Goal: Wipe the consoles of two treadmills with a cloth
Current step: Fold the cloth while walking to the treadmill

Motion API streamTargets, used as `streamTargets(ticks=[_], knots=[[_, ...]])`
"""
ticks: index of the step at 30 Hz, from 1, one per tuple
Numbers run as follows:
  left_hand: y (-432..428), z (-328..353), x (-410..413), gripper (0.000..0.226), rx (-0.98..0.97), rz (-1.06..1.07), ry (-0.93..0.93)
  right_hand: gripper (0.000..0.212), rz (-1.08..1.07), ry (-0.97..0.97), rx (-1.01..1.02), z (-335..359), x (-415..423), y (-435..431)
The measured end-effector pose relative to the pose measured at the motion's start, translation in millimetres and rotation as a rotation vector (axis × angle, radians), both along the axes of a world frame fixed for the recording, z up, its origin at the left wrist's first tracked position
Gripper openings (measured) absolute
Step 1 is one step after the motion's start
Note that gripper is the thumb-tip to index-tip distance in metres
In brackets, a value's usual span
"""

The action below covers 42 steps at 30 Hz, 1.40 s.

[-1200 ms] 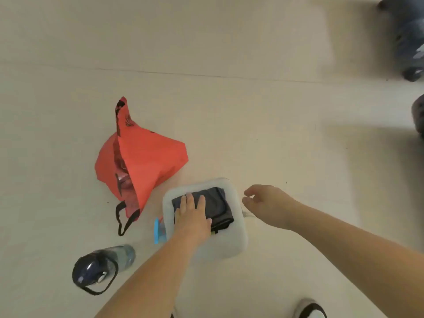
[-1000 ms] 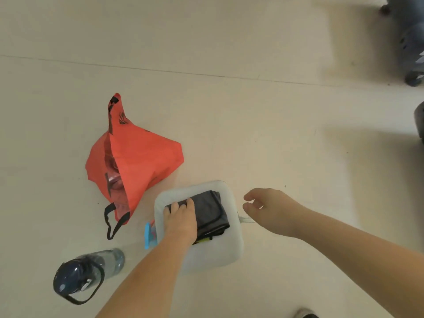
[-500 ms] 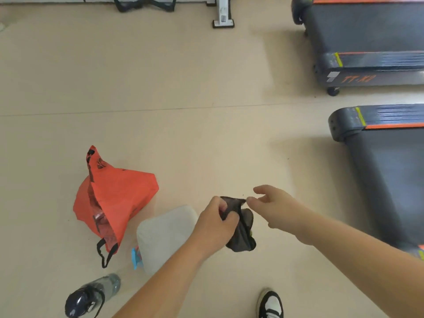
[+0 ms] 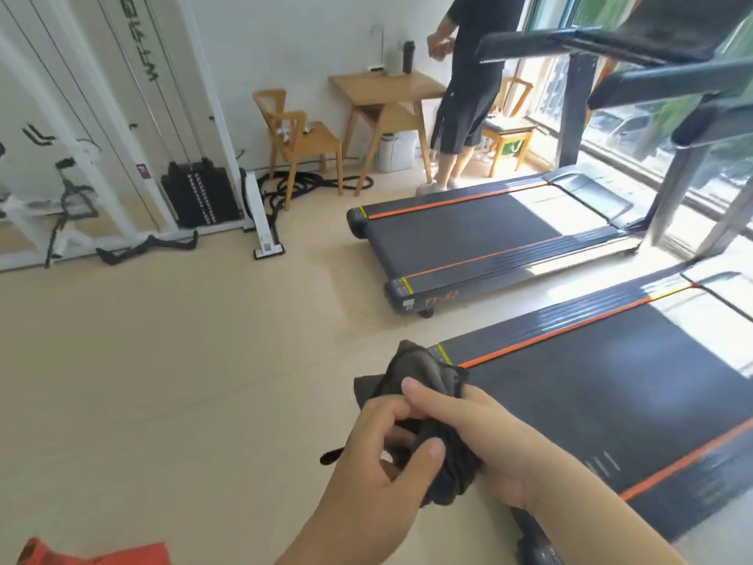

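Observation:
A crumpled dark grey cloth (image 4: 423, 373) is held between both my hands at chest height. My left hand (image 4: 379, 466) pinches its lower part, and my right hand (image 4: 481, 438) grips it from the right, fingers curled over the fabric. Two black treadmills with orange stripes lie to the right: the near treadmill (image 4: 611, 401) has its belt just beyond my hands, and the far treadmill (image 4: 481, 234) stands behind it. Their dark consoles (image 4: 635, 38) rise at the top right, by the windows.
A person in dark clothes (image 4: 468, 83) stands at the far treadmill's left side. Behind are a wooden table (image 4: 387, 91), wooden chairs (image 4: 297, 136), a white cable machine (image 4: 195, 185) and black ropes (image 4: 309, 185) on the floor. A red bag's corner (image 4: 97, 554) shows bottom left.
My left hand lifted the cloth out of the white tub, and my right hand took hold of it too. My view rose from the floor to the room and treadmills.

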State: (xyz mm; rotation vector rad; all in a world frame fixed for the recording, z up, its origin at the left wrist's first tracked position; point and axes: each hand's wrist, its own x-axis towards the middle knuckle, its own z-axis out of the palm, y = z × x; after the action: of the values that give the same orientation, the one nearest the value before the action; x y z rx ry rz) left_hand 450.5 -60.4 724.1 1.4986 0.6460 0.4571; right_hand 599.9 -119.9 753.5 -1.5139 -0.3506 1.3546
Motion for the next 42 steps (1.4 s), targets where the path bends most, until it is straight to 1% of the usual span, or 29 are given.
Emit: streamTargets(ticks=[1,2,5,7,10,12,13,14,15,16,17,19,21,24,26,27,30,33,37,39,40,42], knots=[[3,8,13,0.020,-0.021,0.012,0.000,0.045,-0.064,-0.046,-0.008,10,10,0],[8,14,24,0.016,-0.050,0.050,0.007,0.040,-0.129,-0.050,-0.010,16,19,1],[32,16,52,0.010,-0.072,0.238,0.075,0.036,-0.358,0.053,0.027,30,41,18],[55,13,70,0.015,-0.121,0.286,0.155,0.036,-0.483,0.115,0.075,35,58,38],[101,-2,102,0.032,-0.298,0.163,0.203,0.047,-0.635,0.219,0.128,30,90,73],[136,-8,135,0.032,-0.475,0.046,0.134,0.056,-0.709,0.253,0.161,22,118,99],[154,-10,154,0.031,-0.545,-0.010,0.097,0.066,-0.727,0.254,0.169,21,131,115],[172,-11,174,0.033,-0.579,-0.069,0.081,0.076,-0.755,0.242,0.168,17,145,131],[190,-12,196,0.033,-0.592,-0.138,0.080,0.081,-0.805,0.234,0.158,15,161,147],[206,-12,218,0.031,-0.587,-0.211,0.090,0.077,-0.852,0.213,0.158,12,180,162],[219,-12,238,0.029,-0.559,-0.281,0.109,0.066,-0.895,0.170,0.155,16,196,174],[242,-2,280,0.033,-0.487,-0.411,0.160,0.047,-0.850,0.085,0.169,26,231,194],[260,11,321,0.040,-0.441,-0.483,0.182,0.039,-0.869,0.015,0.137,37,270,200],[284,35,383,0.045,-0.458,-0.513,0.152,0.034,-1.003,-0.062,0.122,48,324,200],[297,50,425,0.037,-0.538,-0.557,0.127,0.035,-1.068,-0.073,0.121,45,361,202],[305,57,446,0.036,-0.566,-0.570,0.118,0.036,-1.093,-0.069,0.117,42,379,206],[334,61,512,0.042,-0.573,-0.502,0.083,0.038,-1.136,-0.069,0.051,21,437,226],[373,63,572,0.033,-0.594,-0.377,0.061,0.035,-1.122,-0.038,0.001,8,494,262],[441,77,632,0.025,-0.709,-0.246,-0.023,0.034,-1.014,-0.085,-0.021,-4,571,331],[474,85,655,0.022,-0.772,-0.205,-0.051,0.033,-0.958,-0.126,-0.080,-16,600,366],[493,88,667,0.023,-0.778,-0.184,-0.068,0.032,-0.933,-0.139,-0.114,-22,614,385],[535,89,699,0.033,-0.761,-0.171,-0.078,0.031,-0.906,-0.125,-0.135,-33,640,424]])
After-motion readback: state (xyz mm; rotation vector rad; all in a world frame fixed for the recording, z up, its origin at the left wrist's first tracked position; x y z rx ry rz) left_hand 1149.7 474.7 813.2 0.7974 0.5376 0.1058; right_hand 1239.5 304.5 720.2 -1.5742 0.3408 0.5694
